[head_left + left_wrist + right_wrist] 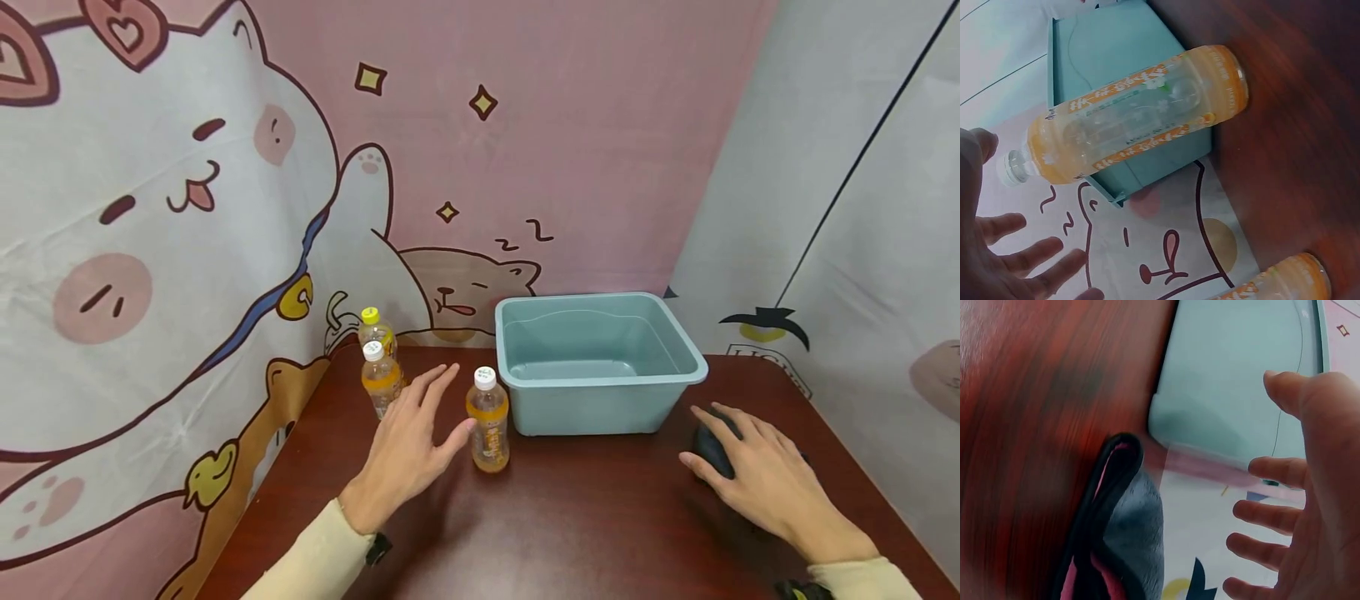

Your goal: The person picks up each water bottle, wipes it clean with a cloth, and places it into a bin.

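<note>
A clear plastic bottle (490,429) with a white cap and orange label stands upright on the table. My left hand (408,446) is just left of it, fingers spread; the left wrist view shows the hand (1016,250) apart from the bottle (1141,115). Beyond that hand stand a second white-capped bottle (381,379), partly hidden by it, and a yellow-capped bottle (375,332). On the right, my right hand (768,475) hovers over a dark, folded fabric item (1138,519) with black trim and pink lining. Its fingers are extended and hold nothing; the item's exact kind is unclear.
A light blue-green plastic bin (592,408) stands at the back of the dark red-brown table (570,517), between the hands. Close behind the table hangs a cartoon-printed cloth (585,167), which also runs along the left and right sides.
</note>
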`<state>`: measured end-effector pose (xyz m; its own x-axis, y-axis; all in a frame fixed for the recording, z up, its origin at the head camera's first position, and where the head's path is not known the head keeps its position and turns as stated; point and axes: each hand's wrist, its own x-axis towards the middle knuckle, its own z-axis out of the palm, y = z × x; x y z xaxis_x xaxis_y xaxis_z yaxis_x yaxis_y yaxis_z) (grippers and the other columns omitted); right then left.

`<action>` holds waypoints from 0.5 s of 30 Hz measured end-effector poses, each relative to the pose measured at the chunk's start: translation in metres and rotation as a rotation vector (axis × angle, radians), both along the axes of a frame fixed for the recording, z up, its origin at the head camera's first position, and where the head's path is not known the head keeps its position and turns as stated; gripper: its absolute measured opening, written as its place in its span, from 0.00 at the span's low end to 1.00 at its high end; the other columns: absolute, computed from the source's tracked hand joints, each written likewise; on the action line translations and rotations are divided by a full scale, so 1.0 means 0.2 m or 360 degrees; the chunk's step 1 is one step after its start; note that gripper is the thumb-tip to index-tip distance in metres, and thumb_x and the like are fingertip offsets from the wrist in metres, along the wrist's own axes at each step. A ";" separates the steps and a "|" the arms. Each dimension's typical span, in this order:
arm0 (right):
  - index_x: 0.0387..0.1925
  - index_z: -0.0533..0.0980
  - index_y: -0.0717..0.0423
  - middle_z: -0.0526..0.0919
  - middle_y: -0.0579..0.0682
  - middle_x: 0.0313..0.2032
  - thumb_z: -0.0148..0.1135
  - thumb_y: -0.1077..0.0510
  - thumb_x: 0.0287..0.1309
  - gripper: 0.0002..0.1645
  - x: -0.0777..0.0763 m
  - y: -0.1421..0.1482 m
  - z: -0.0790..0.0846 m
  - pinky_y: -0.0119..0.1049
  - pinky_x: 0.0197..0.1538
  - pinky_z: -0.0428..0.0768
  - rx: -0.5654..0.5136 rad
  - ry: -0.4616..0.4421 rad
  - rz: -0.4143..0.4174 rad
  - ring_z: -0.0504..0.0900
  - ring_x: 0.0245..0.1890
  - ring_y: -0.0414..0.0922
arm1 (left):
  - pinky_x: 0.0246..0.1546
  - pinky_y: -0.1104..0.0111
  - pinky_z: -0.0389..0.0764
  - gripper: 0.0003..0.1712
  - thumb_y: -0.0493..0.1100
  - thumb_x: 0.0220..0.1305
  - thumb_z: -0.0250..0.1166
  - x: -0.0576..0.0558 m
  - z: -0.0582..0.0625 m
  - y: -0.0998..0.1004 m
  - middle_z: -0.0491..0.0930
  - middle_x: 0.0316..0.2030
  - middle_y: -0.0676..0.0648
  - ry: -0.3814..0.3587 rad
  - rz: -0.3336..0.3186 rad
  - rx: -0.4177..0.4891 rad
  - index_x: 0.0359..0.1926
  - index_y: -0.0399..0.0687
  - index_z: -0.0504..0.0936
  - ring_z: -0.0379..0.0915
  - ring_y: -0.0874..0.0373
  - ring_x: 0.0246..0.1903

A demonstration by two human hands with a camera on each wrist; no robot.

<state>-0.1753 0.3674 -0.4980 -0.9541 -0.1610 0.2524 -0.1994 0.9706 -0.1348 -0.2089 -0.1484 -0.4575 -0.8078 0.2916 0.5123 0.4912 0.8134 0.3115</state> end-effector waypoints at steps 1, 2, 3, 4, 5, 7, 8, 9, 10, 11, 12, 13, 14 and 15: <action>0.85 0.73 0.50 0.72 0.71 0.81 0.69 0.22 0.76 0.53 0.00 0.01 0.00 0.86 0.70 0.73 -0.0008 0.0009 0.0000 0.73 0.75 0.79 | 0.69 0.42 0.89 0.48 0.67 0.80 0.73 0.00 0.01 0.00 0.76 0.82 0.46 0.0025 -0.0013 0.0007 0.92 0.67 0.65 0.82 0.44 0.75; 0.85 0.73 0.50 0.73 0.71 0.80 0.70 0.23 0.76 0.53 -0.01 0.02 0.00 0.86 0.69 0.73 -0.0012 0.0013 0.0001 0.73 0.74 0.79 | 0.67 0.44 0.90 0.47 0.65 0.80 0.74 -0.01 0.01 0.01 0.77 0.81 0.46 0.0054 -0.0030 0.0017 0.91 0.66 0.67 0.83 0.45 0.73; 0.85 0.73 0.51 0.73 0.71 0.80 0.70 0.23 0.77 0.52 -0.01 0.03 0.00 0.86 0.69 0.74 -0.0013 0.0018 0.0003 0.73 0.74 0.78 | 0.65 0.45 0.91 0.47 0.64 0.80 0.75 -0.01 0.02 0.01 0.78 0.80 0.47 0.0078 -0.0042 0.0022 0.91 0.66 0.68 0.84 0.46 0.71; 0.85 0.73 0.51 0.73 0.71 0.80 0.70 0.24 0.77 0.52 -0.01 0.04 0.00 0.85 0.68 0.74 -0.0013 0.0019 0.0003 0.73 0.74 0.78 | 0.62 0.47 0.91 0.46 0.63 0.80 0.76 -0.01 0.02 0.02 0.78 0.79 0.47 0.0102 -0.0056 0.0026 0.90 0.65 0.69 0.84 0.47 0.70; 0.85 0.73 0.51 0.73 0.71 0.80 0.70 0.24 0.77 0.52 -0.02 0.05 0.00 0.86 0.68 0.74 -0.0011 0.0012 -0.0002 0.73 0.73 0.78 | 0.60 0.48 0.92 0.45 0.61 0.80 0.76 -0.02 0.03 0.02 0.79 0.79 0.47 0.0124 -0.0070 0.0030 0.90 0.64 0.70 0.85 0.47 0.68; 0.85 0.72 0.53 0.72 0.73 0.80 0.68 0.23 0.78 0.53 -0.02 0.07 0.00 0.87 0.67 0.74 0.0003 -0.0034 -0.0018 0.73 0.73 0.79 | 0.57 0.49 0.91 0.45 0.60 0.79 0.77 -0.02 0.04 0.03 0.80 0.77 0.47 0.0153 -0.0093 0.0036 0.89 0.63 0.71 0.86 0.47 0.66; 0.85 0.72 0.53 0.72 0.73 0.80 0.67 0.22 0.78 0.54 -0.02 0.08 0.00 0.88 0.67 0.74 0.0009 -0.0054 -0.0023 0.73 0.73 0.80 | 0.56 0.50 0.92 0.44 0.59 0.79 0.78 -0.02 0.04 0.04 0.80 0.77 0.46 0.0161 -0.0104 0.0039 0.89 0.62 0.71 0.86 0.47 0.66; 0.86 0.72 0.54 0.71 0.74 0.80 0.66 0.22 0.79 0.54 -0.03 0.09 0.00 0.88 0.67 0.74 0.0013 -0.0072 -0.0028 0.73 0.73 0.80 | 0.56 0.50 0.91 0.44 0.59 0.79 0.78 -0.02 0.04 0.04 0.81 0.77 0.46 0.0165 -0.0108 0.0038 0.88 0.62 0.72 0.86 0.47 0.66; 0.86 0.71 0.54 0.71 0.74 0.80 0.66 0.22 0.79 0.54 -0.03 0.10 0.00 0.88 0.67 0.75 0.0018 -0.0083 -0.0028 0.73 0.73 0.80 | 0.55 0.51 0.91 0.44 0.58 0.79 0.78 -0.02 0.04 0.04 0.81 0.77 0.46 0.0168 -0.0110 0.0035 0.88 0.62 0.72 0.86 0.48 0.66; 0.86 0.71 0.55 0.71 0.74 0.80 0.65 0.22 0.79 0.54 -0.04 0.11 0.00 0.89 0.66 0.75 0.0019 -0.0099 -0.0028 0.73 0.73 0.81 | 0.55 0.51 0.91 0.44 0.58 0.79 0.78 -0.02 0.05 0.05 0.81 0.76 0.46 0.0173 -0.0114 0.0036 0.88 0.61 0.72 0.86 0.48 0.66; 0.86 0.71 0.55 0.71 0.74 0.80 0.65 0.22 0.79 0.54 -0.04 0.12 0.00 0.88 0.66 0.76 0.0018 -0.0109 -0.0025 0.74 0.73 0.81 | 0.56 0.51 0.92 0.44 0.58 0.80 0.78 -0.02 0.05 0.05 0.81 0.76 0.47 0.0172 -0.0115 0.0035 0.88 0.61 0.72 0.86 0.48 0.66; 0.86 0.71 0.56 0.71 0.75 0.79 0.65 0.22 0.80 0.54 -0.05 0.13 -0.01 0.88 0.65 0.77 0.0017 -0.0115 -0.0022 0.74 0.72 0.81 | 0.56 0.51 0.91 0.43 0.58 0.80 0.77 -0.03 0.06 0.05 0.81 0.76 0.47 0.0173 -0.0116 0.0033 0.88 0.62 0.72 0.86 0.48 0.67; 0.85 0.71 0.56 0.72 0.75 0.79 0.65 0.22 0.80 0.54 -0.05 0.14 -0.01 0.88 0.64 0.78 0.0012 -0.0124 -0.0020 0.74 0.72 0.81 | 0.56 0.51 0.91 0.43 0.58 0.80 0.77 -0.03 0.06 0.05 0.81 0.76 0.47 0.0177 -0.0117 0.0035 0.88 0.62 0.72 0.86 0.48 0.67; 0.85 0.72 0.57 0.72 0.75 0.79 0.65 0.23 0.80 0.54 -0.06 0.14 -0.01 0.88 0.64 0.78 0.0006 -0.0133 -0.0017 0.75 0.72 0.81 | 0.56 0.52 0.91 0.43 0.58 0.80 0.77 -0.03 0.07 0.05 0.81 0.76 0.48 0.0177 -0.0117 0.0034 0.88 0.62 0.72 0.86 0.49 0.67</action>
